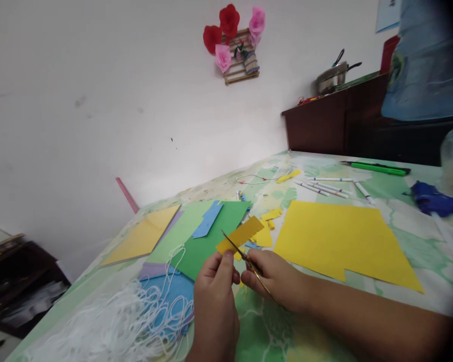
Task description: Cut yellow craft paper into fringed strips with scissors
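Note:
My left hand (218, 291) pinches the near end of a yellow paper strip (245, 232), whose right edge is cut into a fringe. In my right hand (274, 276) is a pair of gold-coloured scissors (257, 272), fingers closed round the handles. The blades lie across the strip near my left fingertips; one blade tip shows beyond its left edge. Below and behind the strip lie yellow paper scraps (264, 235) and a green sheet (200, 251). To the right of my right hand, a large yellow sheet (335, 236) with a notch in its near edge lies flat.
White string (113, 322) is heaped at the front left over blue paper (173, 296). Light green paper (177, 229) and a yellow pad (143, 236) lie at left. Several white pens (324, 187), a green cutter (379, 169) and a dark blue object (438, 198) are at the back right.

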Action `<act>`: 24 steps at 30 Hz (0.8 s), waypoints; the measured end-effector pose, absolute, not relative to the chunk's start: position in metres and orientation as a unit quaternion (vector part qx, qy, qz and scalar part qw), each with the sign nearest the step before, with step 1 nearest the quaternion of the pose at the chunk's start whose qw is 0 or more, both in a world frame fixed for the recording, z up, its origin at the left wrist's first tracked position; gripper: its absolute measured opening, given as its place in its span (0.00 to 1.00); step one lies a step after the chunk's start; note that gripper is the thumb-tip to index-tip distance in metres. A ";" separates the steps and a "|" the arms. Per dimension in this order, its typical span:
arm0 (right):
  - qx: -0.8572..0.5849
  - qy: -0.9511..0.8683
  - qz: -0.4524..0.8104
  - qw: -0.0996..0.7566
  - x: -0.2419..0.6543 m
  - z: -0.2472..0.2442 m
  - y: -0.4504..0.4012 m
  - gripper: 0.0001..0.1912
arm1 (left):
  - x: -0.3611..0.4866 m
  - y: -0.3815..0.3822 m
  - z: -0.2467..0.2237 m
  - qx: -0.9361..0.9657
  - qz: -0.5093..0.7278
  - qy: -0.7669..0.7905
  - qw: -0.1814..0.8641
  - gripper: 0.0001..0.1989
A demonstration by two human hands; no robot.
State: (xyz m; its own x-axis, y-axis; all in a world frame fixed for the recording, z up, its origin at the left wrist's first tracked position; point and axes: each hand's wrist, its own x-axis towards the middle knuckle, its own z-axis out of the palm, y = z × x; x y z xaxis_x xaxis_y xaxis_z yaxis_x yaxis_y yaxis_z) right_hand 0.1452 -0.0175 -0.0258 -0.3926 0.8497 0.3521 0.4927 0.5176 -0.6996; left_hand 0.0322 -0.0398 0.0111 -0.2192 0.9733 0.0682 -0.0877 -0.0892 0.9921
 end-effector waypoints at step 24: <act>-0.420 -0.803 0.260 0.334 0.145 -0.024 -0.020 0.22 | 0.031 -0.041 0.014 0.449 0.584 0.543 0.403 0.11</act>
State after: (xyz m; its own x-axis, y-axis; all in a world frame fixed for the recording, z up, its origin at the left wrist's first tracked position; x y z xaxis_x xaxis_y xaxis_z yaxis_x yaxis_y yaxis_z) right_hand 0.1452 -0.0202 -0.0242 -0.4249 0.8476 0.3179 0.5011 0.5127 -0.6972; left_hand 0.0312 -0.0408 0.0135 -0.2719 0.9583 0.0877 0.0178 -0.0861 0.9961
